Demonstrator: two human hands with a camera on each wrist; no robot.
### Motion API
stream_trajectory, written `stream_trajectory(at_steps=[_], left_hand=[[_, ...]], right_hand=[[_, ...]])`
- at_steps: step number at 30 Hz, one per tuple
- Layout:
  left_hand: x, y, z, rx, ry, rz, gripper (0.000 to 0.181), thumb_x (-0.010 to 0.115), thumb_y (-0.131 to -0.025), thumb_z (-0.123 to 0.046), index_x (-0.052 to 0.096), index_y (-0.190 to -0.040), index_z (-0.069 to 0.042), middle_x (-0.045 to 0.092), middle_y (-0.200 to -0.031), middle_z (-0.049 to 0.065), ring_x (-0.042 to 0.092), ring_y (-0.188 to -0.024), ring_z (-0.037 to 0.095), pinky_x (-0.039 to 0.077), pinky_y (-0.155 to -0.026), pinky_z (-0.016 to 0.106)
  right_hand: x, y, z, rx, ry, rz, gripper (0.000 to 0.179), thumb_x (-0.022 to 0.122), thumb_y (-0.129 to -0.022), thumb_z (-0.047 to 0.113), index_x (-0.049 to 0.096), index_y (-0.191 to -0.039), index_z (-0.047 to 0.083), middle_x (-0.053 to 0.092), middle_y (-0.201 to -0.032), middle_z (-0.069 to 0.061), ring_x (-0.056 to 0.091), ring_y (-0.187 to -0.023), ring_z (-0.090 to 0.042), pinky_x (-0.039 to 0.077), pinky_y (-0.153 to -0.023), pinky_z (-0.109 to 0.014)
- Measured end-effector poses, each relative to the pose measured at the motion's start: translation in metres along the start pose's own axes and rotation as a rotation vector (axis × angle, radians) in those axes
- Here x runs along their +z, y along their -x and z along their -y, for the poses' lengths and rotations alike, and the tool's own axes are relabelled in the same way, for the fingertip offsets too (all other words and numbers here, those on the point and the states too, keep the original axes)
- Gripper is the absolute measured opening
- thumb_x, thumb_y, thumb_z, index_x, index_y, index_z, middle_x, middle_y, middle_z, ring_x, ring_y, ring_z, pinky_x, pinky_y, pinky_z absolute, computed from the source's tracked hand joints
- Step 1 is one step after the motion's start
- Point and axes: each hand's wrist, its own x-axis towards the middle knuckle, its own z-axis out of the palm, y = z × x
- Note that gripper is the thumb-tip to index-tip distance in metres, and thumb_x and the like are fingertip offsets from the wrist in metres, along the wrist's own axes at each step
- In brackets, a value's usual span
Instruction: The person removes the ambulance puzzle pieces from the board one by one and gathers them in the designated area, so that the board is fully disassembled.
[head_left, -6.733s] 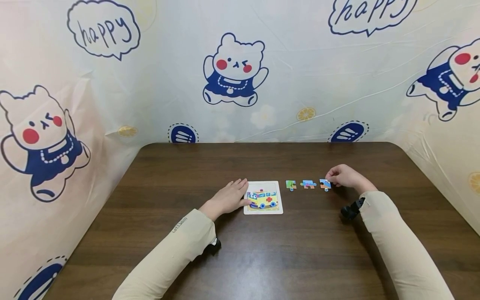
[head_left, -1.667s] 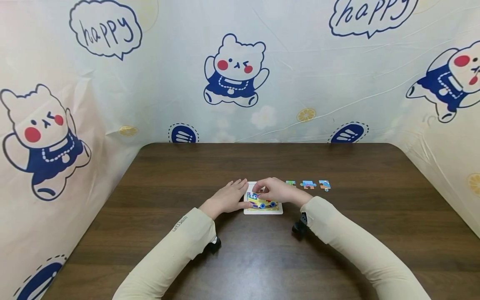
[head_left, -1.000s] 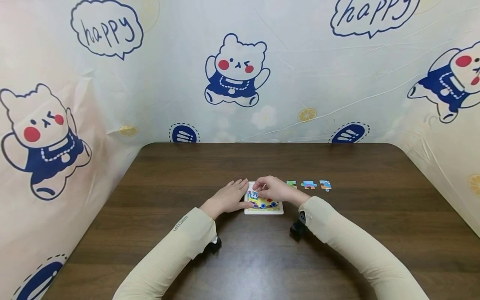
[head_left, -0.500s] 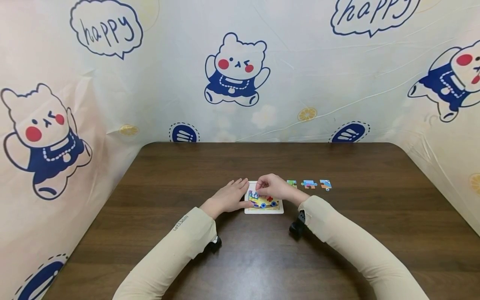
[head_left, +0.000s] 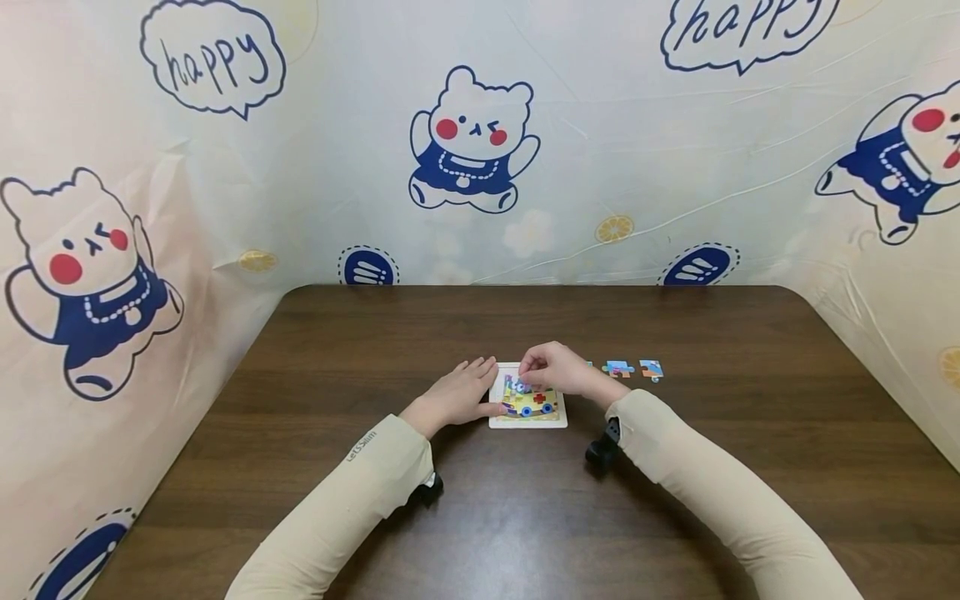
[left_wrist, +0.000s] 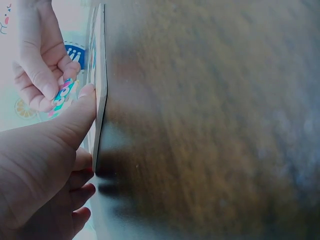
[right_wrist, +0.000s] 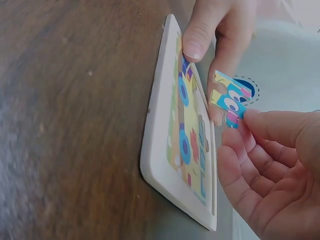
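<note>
The right hand (head_left: pixel 558 368) pinches a jigsaw piece (right_wrist: pixel 231 100) between thumb and fingers. This piece, blue and yellow with two cartoon eyes, is lifted off the puzzle tray (right_wrist: pixel 158 175) and tilted in the right wrist view. On the white-framed tray an ambulance picture (head_left: pixel 536 405) shows, its upper part partly hidden by the hand in the head view. The left hand (head_left: pixel 453 398) rests at the tray's left edge with its fingers extended, the thumb (left_wrist: pixel 80 112) lying on the frame.
To the right of the tray lie loose jigsaw pieces: a blue one (head_left: pixel 618 368), another blue one (head_left: pixel 651 369), and a green one (head_left: pixel 589 364) mostly hidden behind the right hand. The brown wooden table (head_left: pixel 480 500) ends at a cartoon-printed cloth (head_left: pixel 330 167).
The right hand has gone from the rightmost loose piece to the tray, and over the last half second has raised the eyed piece, moving slightly right. The left hand has stayed put.
</note>
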Motion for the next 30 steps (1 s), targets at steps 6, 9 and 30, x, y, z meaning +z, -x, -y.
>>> stream_trajectory(at_steps=[6, 9, 30], left_hand=[[0.001, 0.000, 0.000, 0.005, -0.023, -0.004, 0.078, 0.050, -0.090, -0.051, 0.027, -0.143, 0.001, 0.023, -0.148, 0.014, 0.019, -0.136, 0.027, 0.015, -0.108, 0.039], [0.001, 0.000, 0.000, 0.005, -0.023, -0.007, 0.078, 0.050, -0.090, -0.051, 0.027, -0.143, 0.001, 0.023, -0.148, 0.014, 0.020, -0.136, 0.027, 0.016, -0.108, 0.039], [0.000, 0.001, -0.001, 0.004, -0.011, -0.005, 0.078, 0.050, -0.090, -0.051, 0.027, -0.143, 0.002, 0.022, -0.148, 0.014, 0.019, -0.136, 0.027, 0.016, -0.108, 0.039]], right_hand=[[-0.006, 0.004, -0.001, 0.002, -0.007, -0.014, 0.007, 0.061, -0.089, 0.007, 0.063, -0.087, 0.001, 0.062, -0.077, -0.006, 0.058, -0.070, -0.018, 0.052, -0.066, -0.032], [-0.008, 0.006, 0.000, -0.001, -0.025, -0.018, 0.007, 0.060, -0.089, 0.006, 0.064, -0.087, 0.000, 0.063, -0.078, -0.007, 0.059, -0.071, -0.018, 0.052, -0.067, -0.032], [-0.031, 0.022, -0.004, 0.006, -0.011, -0.054, 0.008, 0.062, -0.088, 0.008, 0.065, -0.087, 0.000, 0.062, -0.075, -0.010, 0.054, -0.065, -0.019, 0.050, -0.067, -0.046]])
